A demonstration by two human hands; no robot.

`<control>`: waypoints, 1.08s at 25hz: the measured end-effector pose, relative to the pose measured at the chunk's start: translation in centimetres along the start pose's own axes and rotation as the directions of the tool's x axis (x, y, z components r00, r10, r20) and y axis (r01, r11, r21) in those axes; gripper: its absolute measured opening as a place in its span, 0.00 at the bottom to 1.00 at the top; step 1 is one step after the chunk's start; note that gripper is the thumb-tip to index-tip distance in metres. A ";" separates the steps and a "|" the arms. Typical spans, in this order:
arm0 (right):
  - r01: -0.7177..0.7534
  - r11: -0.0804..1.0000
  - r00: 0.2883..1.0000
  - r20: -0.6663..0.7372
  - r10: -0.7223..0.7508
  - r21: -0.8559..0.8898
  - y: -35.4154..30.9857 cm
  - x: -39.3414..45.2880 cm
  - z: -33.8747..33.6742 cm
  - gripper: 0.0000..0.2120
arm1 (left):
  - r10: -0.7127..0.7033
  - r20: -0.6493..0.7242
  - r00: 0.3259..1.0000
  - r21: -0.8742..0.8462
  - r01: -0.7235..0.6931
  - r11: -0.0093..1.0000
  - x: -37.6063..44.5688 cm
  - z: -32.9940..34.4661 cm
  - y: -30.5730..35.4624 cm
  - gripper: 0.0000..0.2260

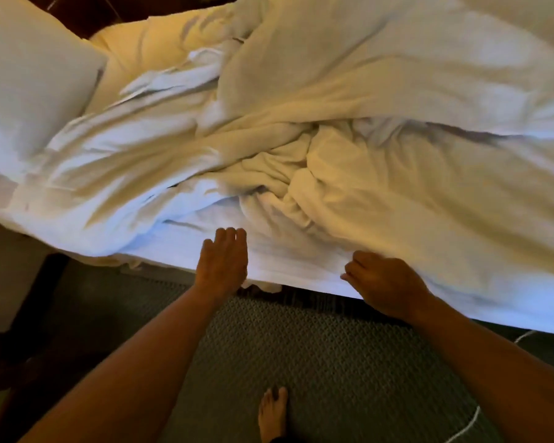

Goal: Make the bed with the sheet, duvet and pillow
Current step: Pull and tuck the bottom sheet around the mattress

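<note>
I see the white duvet (349,148) lying bunched and twisted across the middle of the bed (301,273), with the pillow (29,81) at the far left end. My left hand (223,260) lies flat, fingers straight, on the sheet (186,238) at the near edge; my right hand (384,282) curls beside it, though I cannot tell whether it pinches fabric. A bare foot (272,414) stands on the carpet (333,362) below.

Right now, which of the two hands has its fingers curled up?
The right hand, at the bed's edge by the crumpled duvet. Its fingers are curled; the left hand has its fingers straight.
</note>
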State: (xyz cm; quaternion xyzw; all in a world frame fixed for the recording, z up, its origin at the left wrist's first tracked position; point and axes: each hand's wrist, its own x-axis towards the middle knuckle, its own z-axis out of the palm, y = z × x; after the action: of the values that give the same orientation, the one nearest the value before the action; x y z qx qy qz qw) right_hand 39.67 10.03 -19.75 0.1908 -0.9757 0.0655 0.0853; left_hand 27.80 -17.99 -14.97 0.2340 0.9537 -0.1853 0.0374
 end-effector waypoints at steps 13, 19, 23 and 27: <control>-0.486 0.837 0.854 0.066 0.516 -0.250 -6.4 13.3 7.2 0.31 | 0.169 -0.158 0.973 -0.004 -0.172 0.985 14.7 5.6 -9.4 0.15; -0.513 0.818 0.812 0.163 0.561 -0.261 -5.8 14.0 5.1 0.41 | 0.165 -0.149 0.975 -0.222 -0.196 0.955 12.8 3.4 -11.6 0.15; -0.379 0.878 0.787 0.396 0.472 -0.294 -7.5 15.0 4.6 0.22 | 0.182 -0.196 0.964 -0.238 -0.226 0.944 11.8 2.4 -12.4 0.17; -0.518 0.856 0.527 0.788 0.317 0.002 -6.9 12.9 1.6 0.21 | 0.131 -0.187 0.974 -0.285 -0.182 0.941 10.0 1.1 -13.4 0.17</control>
State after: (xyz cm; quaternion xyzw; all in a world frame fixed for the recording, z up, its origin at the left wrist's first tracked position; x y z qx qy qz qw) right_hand 30.29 -1.26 -18.18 -0.0321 -0.9189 0.1126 -0.3766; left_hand 12.76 -25.08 -13.06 0.3154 0.9488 -0.0145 0.0080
